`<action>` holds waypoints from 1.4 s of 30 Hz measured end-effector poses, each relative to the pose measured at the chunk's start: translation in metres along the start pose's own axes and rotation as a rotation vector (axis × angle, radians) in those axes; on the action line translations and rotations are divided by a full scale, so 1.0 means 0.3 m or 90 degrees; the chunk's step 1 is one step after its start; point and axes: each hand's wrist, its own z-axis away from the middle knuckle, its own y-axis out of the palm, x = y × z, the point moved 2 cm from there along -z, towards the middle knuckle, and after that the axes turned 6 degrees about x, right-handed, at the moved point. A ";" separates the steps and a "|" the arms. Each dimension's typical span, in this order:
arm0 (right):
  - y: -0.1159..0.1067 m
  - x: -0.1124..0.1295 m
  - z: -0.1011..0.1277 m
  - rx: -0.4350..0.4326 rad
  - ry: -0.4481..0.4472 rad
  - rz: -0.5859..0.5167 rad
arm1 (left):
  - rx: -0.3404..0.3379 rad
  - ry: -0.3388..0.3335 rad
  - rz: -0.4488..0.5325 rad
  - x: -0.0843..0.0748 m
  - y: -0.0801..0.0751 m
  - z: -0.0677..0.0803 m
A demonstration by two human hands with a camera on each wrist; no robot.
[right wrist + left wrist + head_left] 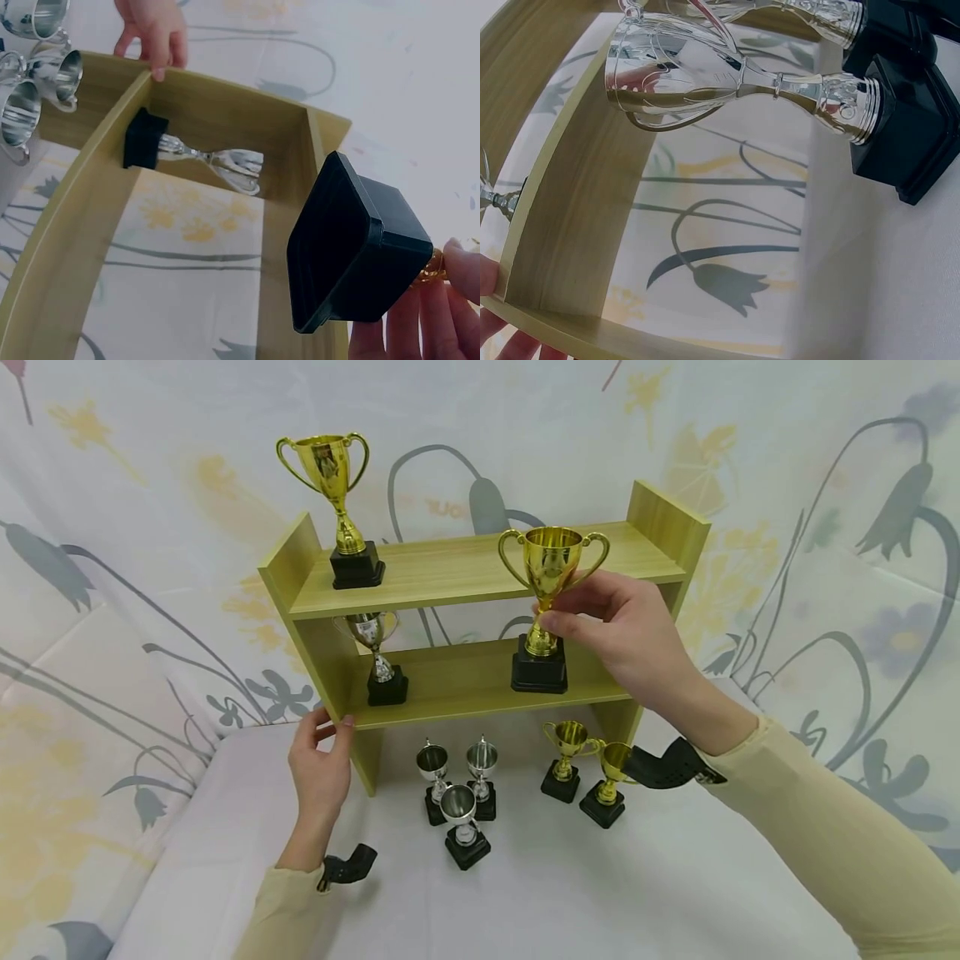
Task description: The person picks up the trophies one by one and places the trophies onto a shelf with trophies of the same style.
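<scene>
On the desk [600, 893] stands a shelf [465, 572]; the left hand [321, 768] grips its lower board's corner at 7 o'clock. At 3 o'clock, the right hand [626, 635] pinches a gold cup [550, 597] by the stem, over the lower board.

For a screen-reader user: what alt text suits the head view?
A right hand holds a gold trophy by its stem before a wooden shelf; the left hand grips the shelf's lower-left corner.
</scene>
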 end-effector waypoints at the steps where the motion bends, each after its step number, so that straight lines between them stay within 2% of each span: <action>1: 0.001 0.002 -0.004 0.001 -0.002 0.000 | 0.001 0.000 0.001 0.000 0.000 0.000; 19: 0.014 0.030 -0.080 0.027 -0.031 -0.052 | -0.005 -0.017 0.004 -0.002 -0.009 0.003; 28: 0.010 0.059 -0.110 0.034 -0.048 -0.080 | -0.003 -0.008 0.002 -0.003 -0.012 0.006; 36: -0.006 0.082 -0.134 0.021 -0.083 -0.167 | 0.004 -0.016 0.000 -0.002 -0.006 0.008; 42: -0.027 0.103 -0.157 -0.001 -0.091 -0.172 | 0.003 -0.001 0.010 0.000 0.000 0.002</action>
